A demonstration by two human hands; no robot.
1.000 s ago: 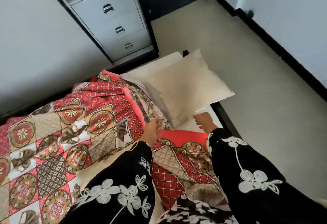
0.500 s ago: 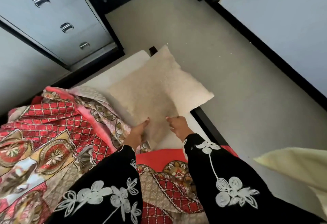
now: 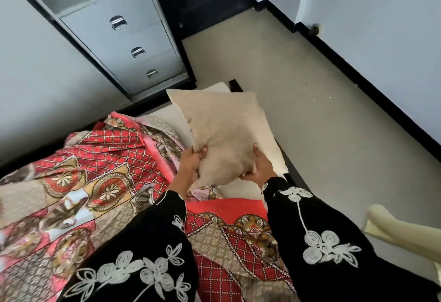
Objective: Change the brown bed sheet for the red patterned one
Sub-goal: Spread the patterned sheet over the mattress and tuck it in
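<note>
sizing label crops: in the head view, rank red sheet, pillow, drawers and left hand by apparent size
1. red sheet
2. drawers and pillow, about alike; pillow is nearer, so not ranked
3. left hand

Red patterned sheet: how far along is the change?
Done: the red patterned sheet lies over most of the mattress. In hand: left hand and right hand grip the beige pillow by its near edge, above the far end. Left: the mattress corner there is bare, with the sheet bunched beside it, so spreading and tucking probably remain.
</note>
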